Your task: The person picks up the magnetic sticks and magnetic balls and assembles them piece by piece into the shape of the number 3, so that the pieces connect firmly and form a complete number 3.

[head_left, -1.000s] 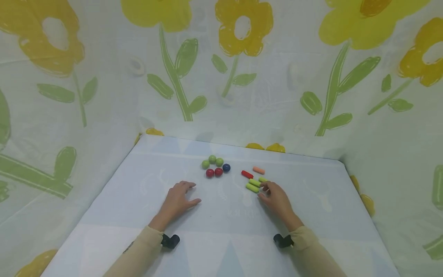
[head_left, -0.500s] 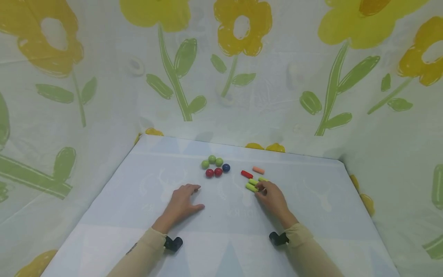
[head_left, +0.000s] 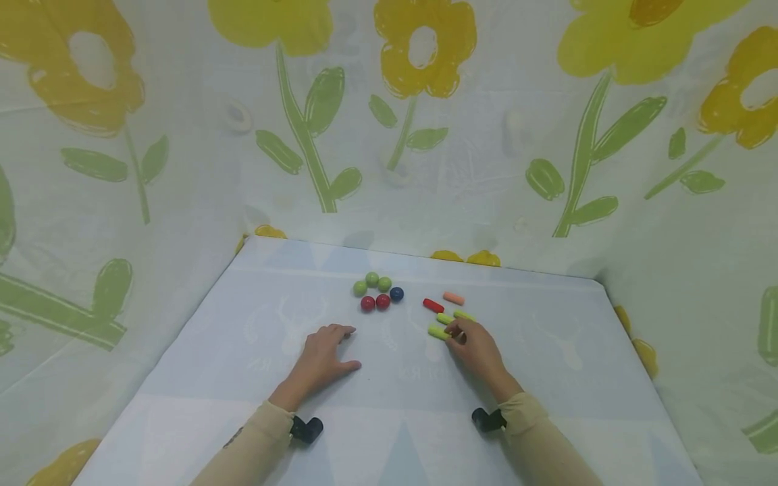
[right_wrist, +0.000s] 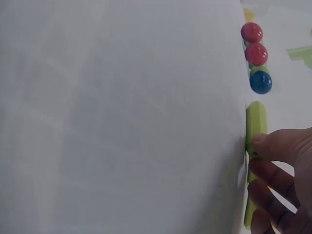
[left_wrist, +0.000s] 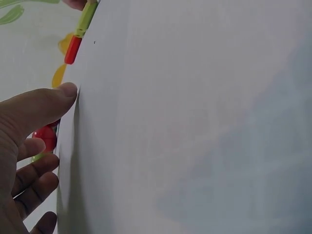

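Note:
My right hand [head_left: 477,347] pinches the right end of a short yellow-green stick [head_left: 437,331] between thumb and finger. In the right wrist view the thumb lies on the end of that stick [right_wrist: 256,117]. Two more yellow-green sticks, a middle one [head_left: 444,318] and a far one [head_left: 463,315], lie just beyond, partly hidden by the fingers. Behind them are a red stick [head_left: 433,306] and an orange stick [head_left: 453,298]. My left hand [head_left: 319,358] holds nothing; its thumb and fingers are spread apart over the table, nearest to the balls.
Green balls [head_left: 372,279], two red balls [head_left: 367,304] and a dark blue ball [head_left: 397,293] form a loose ring left of the sticks. All lie on a pale table [head_left: 389,398], with a flower-printed curtain [head_left: 474,175] around its back and sides.
My right hand has moved slightly left, and the nearest yellow-green stick has shifted a little left and toward me. My left hand has drifted slightly right.

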Demonstrator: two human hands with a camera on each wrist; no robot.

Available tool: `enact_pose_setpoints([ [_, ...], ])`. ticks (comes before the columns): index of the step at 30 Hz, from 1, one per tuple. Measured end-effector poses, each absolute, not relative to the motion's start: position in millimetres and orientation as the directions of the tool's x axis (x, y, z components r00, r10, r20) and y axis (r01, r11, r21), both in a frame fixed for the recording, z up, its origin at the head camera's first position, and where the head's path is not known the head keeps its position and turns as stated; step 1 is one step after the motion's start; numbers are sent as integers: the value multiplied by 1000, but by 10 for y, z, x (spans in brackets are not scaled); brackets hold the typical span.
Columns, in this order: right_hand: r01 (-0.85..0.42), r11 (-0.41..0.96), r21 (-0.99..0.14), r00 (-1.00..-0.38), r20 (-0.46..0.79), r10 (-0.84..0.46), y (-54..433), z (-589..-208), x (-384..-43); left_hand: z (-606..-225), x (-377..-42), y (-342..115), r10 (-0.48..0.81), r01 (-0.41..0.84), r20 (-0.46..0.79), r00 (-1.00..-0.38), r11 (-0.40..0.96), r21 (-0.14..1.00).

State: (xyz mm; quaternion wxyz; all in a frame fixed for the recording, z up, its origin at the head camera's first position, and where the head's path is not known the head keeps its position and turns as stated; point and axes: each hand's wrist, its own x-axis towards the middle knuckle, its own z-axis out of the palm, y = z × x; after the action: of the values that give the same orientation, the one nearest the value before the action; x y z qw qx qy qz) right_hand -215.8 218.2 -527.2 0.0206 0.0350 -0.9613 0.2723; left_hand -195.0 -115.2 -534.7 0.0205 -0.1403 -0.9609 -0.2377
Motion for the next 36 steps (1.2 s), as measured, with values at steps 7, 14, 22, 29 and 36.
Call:
enact_pose_setpoints([
  [7, -80, 853, -516, -997, 22, -80, 2131, -5254, -2119, -5374, -1940, -1113, 268, 288, 111, -957, 834, 471],
  [14, -75, 860, -504, -995, -21, -99, 2052, -5204, -2058, -5376, -1927, -1058, 271, 290, 111, -956, 828, 479],
  [22, -124, 852, -508, -988, -16, -153, 1981, -5212, -2024, -5369, -1921, -984, 287, 302, 106, -952, 826, 476],
  [29, -194, 837, -512, -975, 4, -223, 1916, -5223, -1989, -5359, -1894, -926, 299, 311, 106, -948, 804, 507],
  [36, -267, 819, -508, -957, 43, -285, 1846, -5247, -1958, -5418, -1917, -866, 324, 341, 126, -938, 792, 506],
])
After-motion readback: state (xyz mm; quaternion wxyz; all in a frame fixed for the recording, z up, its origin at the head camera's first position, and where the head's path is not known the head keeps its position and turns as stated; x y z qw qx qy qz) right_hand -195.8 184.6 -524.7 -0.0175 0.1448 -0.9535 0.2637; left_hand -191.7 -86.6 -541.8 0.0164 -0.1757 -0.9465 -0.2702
